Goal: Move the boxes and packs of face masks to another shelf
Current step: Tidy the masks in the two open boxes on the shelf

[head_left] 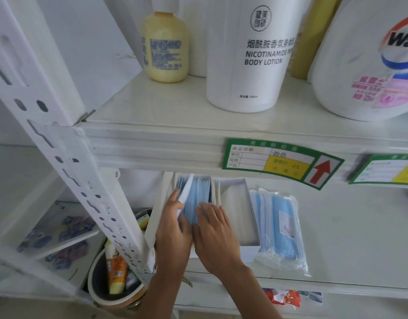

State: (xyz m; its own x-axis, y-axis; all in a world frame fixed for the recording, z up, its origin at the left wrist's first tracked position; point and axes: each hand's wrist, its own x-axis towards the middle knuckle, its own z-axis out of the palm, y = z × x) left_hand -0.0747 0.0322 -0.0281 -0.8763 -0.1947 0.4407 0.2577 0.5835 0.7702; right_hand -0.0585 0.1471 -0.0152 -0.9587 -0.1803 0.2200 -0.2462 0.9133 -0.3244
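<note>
While my left hand (pixel 173 223) pinches a few masks and my right hand (pixel 213 233) lies flat on the open mask box (pixel 194 199), I risk loose masks fanning out (nothing binds them).

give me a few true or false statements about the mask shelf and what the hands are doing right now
1. Both hands are at the open box of blue masks. True: the left hand and right hand reach into it.
2. The plastic pack of blue masks lies left of the boxes. False: it lies to their right, beside the second white box.
3. The body lotion bottle stands on the shelf above the masks. True.
4. The right hand holds the plastic pack. False: it is at the blue masks in the box, apart from the pack.
5. The green price tag shows a red arrow pointing down. False: it points up.
</note>
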